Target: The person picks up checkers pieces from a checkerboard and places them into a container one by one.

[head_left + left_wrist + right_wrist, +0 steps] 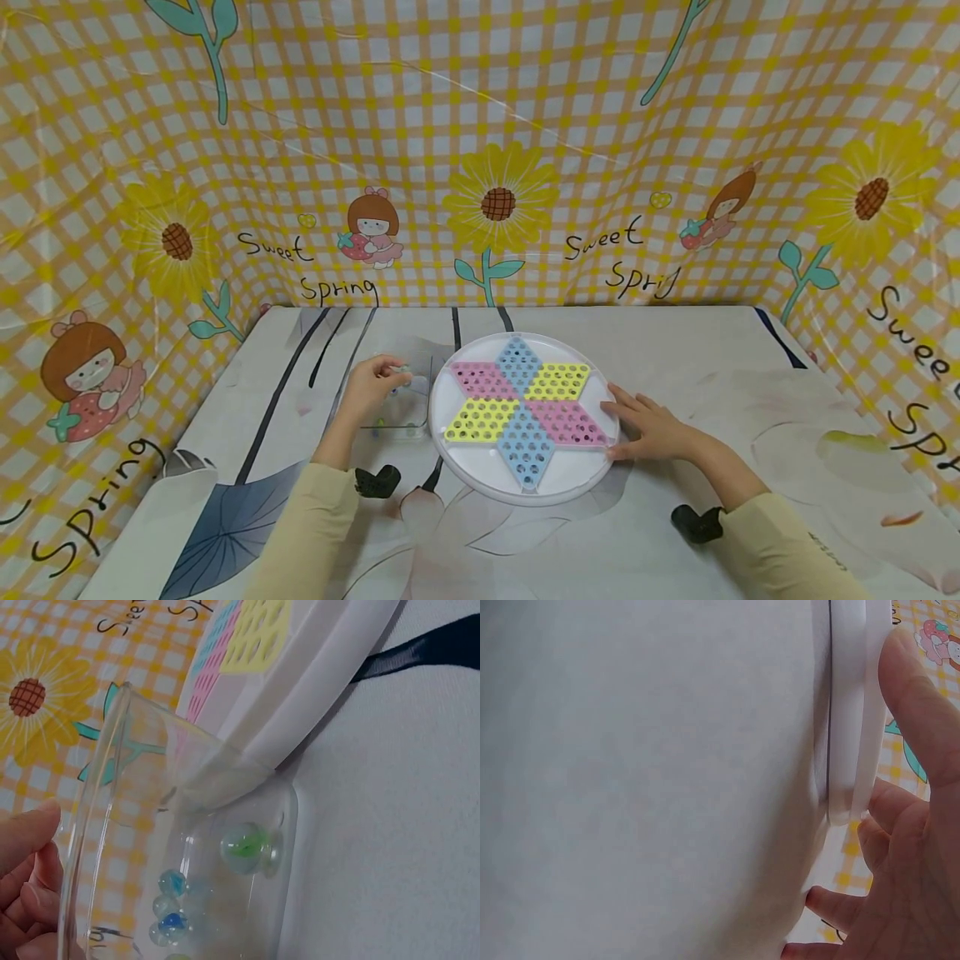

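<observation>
Two beige sleeves come in from the near edge, each with a small black wrist mount beside it. On the right sleeve a short line of dark lettering shows, too small to read. The right hand (654, 427) lies flat at the right rim of a round white Chinese checkers board (480, 475), its fingers straight and spread a little over the edge, the thumb along the near side of the rim; the right wrist view shows the fingertips (919, 705) against the white rim. On the board sits a six-pointed star of perforated diamonds in blue, pink and yellow.

Just left of the board stands a clear plastic container (405, 398), touching the board's rim. The left hand (372, 385) hovers over it with curled fingers pinching a small marble (403, 369) at their tips. Inside the container lie several glass marbles (246, 846), one green-streaked and others blue.

Beyond the table, with its grey-white cloth painted with dark leaves, a yellow checked backdrop (480, 125) rises, printed with sunflowers, cartoon girls and the words "Sweet Spring" repeated along it.
</observation>
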A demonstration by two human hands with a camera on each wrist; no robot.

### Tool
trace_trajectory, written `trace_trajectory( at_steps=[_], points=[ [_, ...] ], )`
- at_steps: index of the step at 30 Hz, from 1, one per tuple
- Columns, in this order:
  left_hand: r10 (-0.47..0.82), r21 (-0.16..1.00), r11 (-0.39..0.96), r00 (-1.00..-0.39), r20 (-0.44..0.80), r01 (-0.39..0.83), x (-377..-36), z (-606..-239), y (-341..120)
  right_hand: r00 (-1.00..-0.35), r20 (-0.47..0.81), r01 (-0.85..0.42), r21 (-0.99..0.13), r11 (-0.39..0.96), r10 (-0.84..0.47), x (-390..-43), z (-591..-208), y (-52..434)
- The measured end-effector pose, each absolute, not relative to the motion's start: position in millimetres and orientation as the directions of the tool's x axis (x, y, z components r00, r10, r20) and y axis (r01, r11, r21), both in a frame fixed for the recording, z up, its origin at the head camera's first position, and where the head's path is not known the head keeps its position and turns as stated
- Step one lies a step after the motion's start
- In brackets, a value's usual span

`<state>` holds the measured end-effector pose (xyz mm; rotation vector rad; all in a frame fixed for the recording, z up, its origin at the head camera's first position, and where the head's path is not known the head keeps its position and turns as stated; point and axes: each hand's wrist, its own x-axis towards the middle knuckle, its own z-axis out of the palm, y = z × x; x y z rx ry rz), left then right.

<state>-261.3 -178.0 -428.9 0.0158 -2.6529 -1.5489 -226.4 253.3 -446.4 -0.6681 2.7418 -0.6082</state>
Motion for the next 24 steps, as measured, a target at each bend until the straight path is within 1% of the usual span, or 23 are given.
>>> trace_trajectory(
  at_steps=[5,9,13,24],
  points=[
    [-0.040,0.852,0.523,-0.998,0.055,0.026,-259,-427,-183,-0.852,-0.097,-0.417,-0.467,0.780,-0.514,-227,-450,256],
    [-0.053,0.830,0.557,-0.998,0.039,0.003,-259,-425,-185,-0.860,-0.145,-0.378,-0.461,0.803,-0.489,-226,-446,253],
    [-0.069,0.822,0.569,-0.997,0.018,-0.025,-258,-422,-185,-0.863,-0.182,-0.361,-0.429,0.828,-0.471,-225,-442,249],
    [-0.059,0.820,0.571,-0.998,0.018,-0.019,-258,-417,-187,-0.868,-0.186,-0.356,-0.412,0.839,-0.460,-225,-442,251]
  ],
)
